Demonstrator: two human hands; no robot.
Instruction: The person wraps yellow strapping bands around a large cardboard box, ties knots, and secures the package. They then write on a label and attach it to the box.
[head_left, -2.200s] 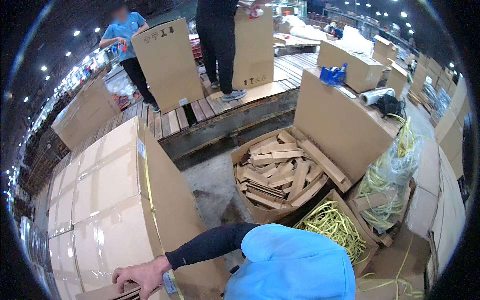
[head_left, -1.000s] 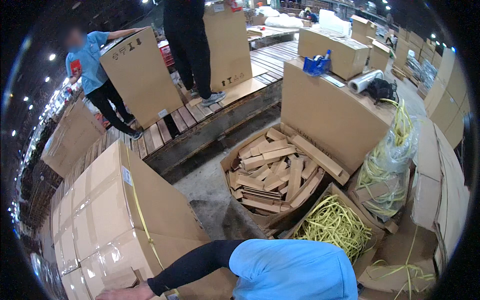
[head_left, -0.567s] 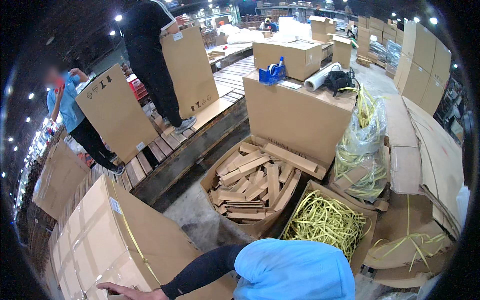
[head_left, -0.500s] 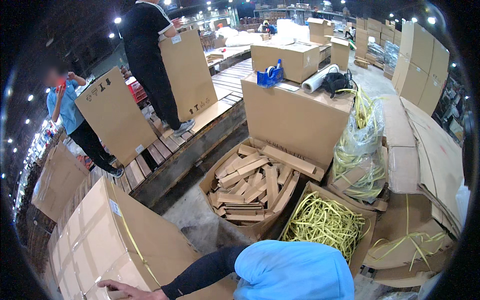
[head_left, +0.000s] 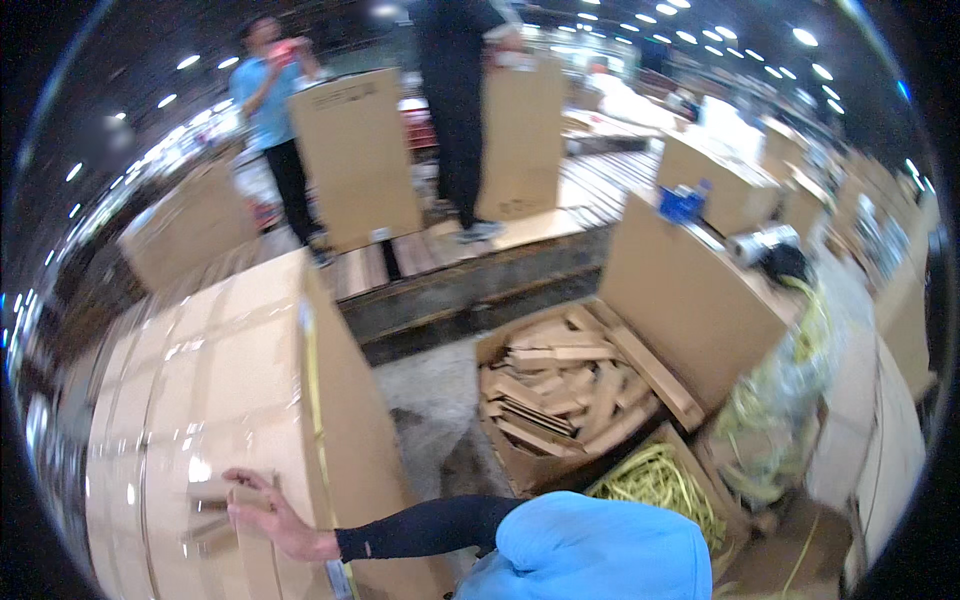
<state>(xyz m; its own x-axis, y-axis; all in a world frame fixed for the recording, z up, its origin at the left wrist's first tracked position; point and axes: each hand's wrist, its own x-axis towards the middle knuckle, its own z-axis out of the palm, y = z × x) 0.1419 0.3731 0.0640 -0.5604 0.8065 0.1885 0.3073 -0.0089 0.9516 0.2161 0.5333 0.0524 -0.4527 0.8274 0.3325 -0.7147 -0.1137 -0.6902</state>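
Note:
My right hand [head_left: 275, 520], on a black-sleeved arm reaching left, is over the top of a large taped carton [head_left: 205, 400]. Its fingers curl around a beige folded cardboard strip [head_left: 255, 550]; blur smears the strip's edges and fingertips. A yellow strap [head_left: 315, 390] runs along the carton's near-right edge. I cannot see my left hand. To the right stands an open box [head_left: 520, 465] full of cut cardboard strips [head_left: 565, 375]. Nearer to me, yellow strapping [head_left: 660, 490] fills another box, partly covered by my blue-sleeved shoulder.
Two people, one in a blue shirt [head_left: 270, 100] and one in dark clothes [head_left: 455, 100], stand at a slatted platform [head_left: 380, 265] beside upright cartons. A tall carton [head_left: 680, 290] bears a blue tape dispenser [head_left: 685, 205]. A clear bag [head_left: 775, 420] of straps stands right.
My view has swung left, shifting the scene rightward. My right hand has risen in the picture, and more of the cardboard strip shows under it.

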